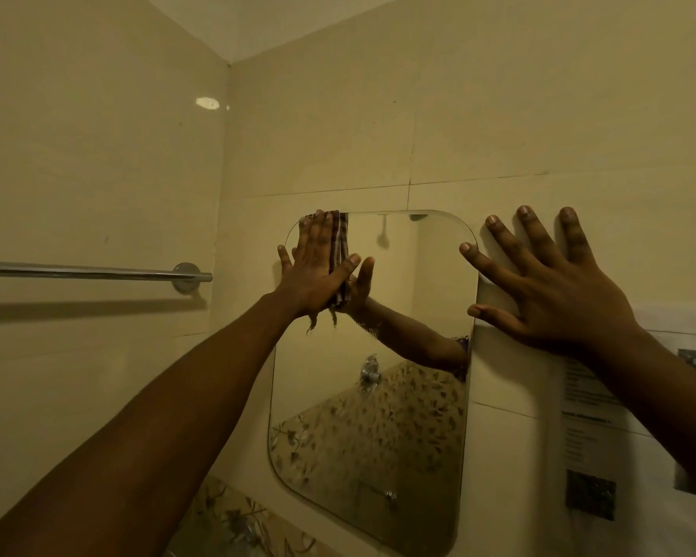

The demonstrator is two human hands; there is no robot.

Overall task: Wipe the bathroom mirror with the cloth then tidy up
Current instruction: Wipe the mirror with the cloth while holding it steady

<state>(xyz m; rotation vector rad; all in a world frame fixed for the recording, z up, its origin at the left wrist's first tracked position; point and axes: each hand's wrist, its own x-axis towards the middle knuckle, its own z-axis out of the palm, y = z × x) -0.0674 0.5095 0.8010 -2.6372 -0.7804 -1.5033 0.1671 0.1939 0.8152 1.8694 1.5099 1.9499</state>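
A frameless mirror [398, 396] with rounded corners hangs on the cream tiled wall. My left hand [318, 267] lies flat with straight fingers on a striped, frayed cloth [339, 243], pressing it against the mirror's top left corner. Most of the cloth is hidden under the hand; its fringe hangs below the palm. My right hand [551, 287] is spread flat on the wall at the mirror's upper right edge, its thumb and forefinger reaching onto the glass. The mirror reflects my left hand and forearm.
A chrome towel rail [93, 272] is fixed to the left wall. A printed paper notice [595, 420] is stuck on the wall right of the mirror, under my right forearm. Leaf-patterned tiles [234, 520] run below the mirror.
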